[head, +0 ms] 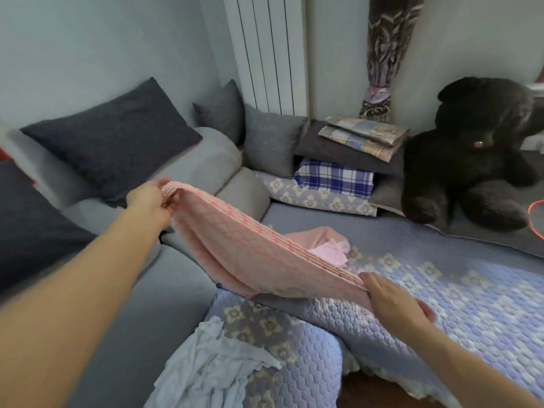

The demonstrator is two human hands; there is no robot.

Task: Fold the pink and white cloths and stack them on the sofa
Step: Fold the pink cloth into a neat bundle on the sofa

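While the left hand is pinching one end of the pink cloth above the grey sofa, the right hand is gripping its other end, seemingly between thumb and fingers, just over the quilted cover. Stacked folded edges are facing upward. Another pink cloth is lying behind, a pale cloth crumpled nearer, with open quilt rightward.

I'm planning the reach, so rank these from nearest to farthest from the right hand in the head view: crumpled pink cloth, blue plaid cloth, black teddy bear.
From the right hand:
1. Crumpled pink cloth, just beyond it on the quilt.
2. Blue plaid cloth, farther back under the dark cushion.
3. Black teddy bear, far right corner; close to the plaid cloth's range, so this ranking is tentative.
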